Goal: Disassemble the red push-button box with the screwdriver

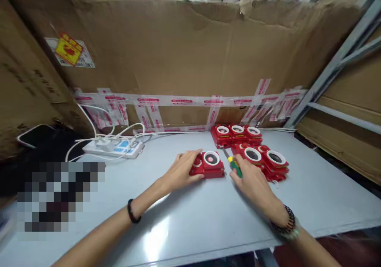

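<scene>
Viewed by a bystander at the pale table (190, 223), near to far: the right hand (251, 179), fingers closed around the handle of a green-and-yellow screwdriver (236, 167), its shaft slanting far and left; the left hand (181, 168), thumb and fingers gripping the left end of a red device (212, 174) (white ring uppermost) lying mid-table; a nearer red cluster (270, 171) just beyond the right hand; a white power strip (131, 152) at far left; a farther red row (224, 142) at right; lastly, a taped cardboard wall (178, 52)
</scene>
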{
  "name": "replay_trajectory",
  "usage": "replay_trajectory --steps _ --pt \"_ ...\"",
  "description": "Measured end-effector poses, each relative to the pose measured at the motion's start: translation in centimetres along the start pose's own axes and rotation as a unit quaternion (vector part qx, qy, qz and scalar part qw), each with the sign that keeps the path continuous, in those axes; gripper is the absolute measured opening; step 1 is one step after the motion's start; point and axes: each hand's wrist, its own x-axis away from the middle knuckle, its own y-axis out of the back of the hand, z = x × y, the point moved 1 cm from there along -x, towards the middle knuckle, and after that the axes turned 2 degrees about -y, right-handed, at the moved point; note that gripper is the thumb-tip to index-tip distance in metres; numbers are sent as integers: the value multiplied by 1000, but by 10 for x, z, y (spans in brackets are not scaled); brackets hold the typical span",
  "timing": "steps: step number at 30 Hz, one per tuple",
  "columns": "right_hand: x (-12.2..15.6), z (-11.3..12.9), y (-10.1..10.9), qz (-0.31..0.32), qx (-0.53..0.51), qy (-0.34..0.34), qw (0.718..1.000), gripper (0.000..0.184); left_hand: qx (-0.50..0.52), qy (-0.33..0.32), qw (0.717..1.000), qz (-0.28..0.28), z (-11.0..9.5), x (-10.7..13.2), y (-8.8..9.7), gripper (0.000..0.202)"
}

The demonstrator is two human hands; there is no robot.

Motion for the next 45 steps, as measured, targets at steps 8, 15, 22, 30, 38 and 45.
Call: replay_trajectory --steps 8,15,22,30,38,45 --pt "7 2 -4 5 -68 47 997 16 79 16 997 -15 -1 50 8 73" --pt "5 3 2 28 -230 82 969 27 119 23 993 8 -4 74 17 71" --pt "-20 0 24 105 -502 52 857 27 141 20 990 14 9 75 8 75" --pt "-14 4 33 2 -542 79 836 20 157 3 988 7 11 74 5 67" --pt "-19 1 24 -67 -563 52 822 20 145 6 989 16 0 79 8 63" --pt "-15 25 34 -247 -574 90 775 15 94 34 995 6 -5 85 7 70"
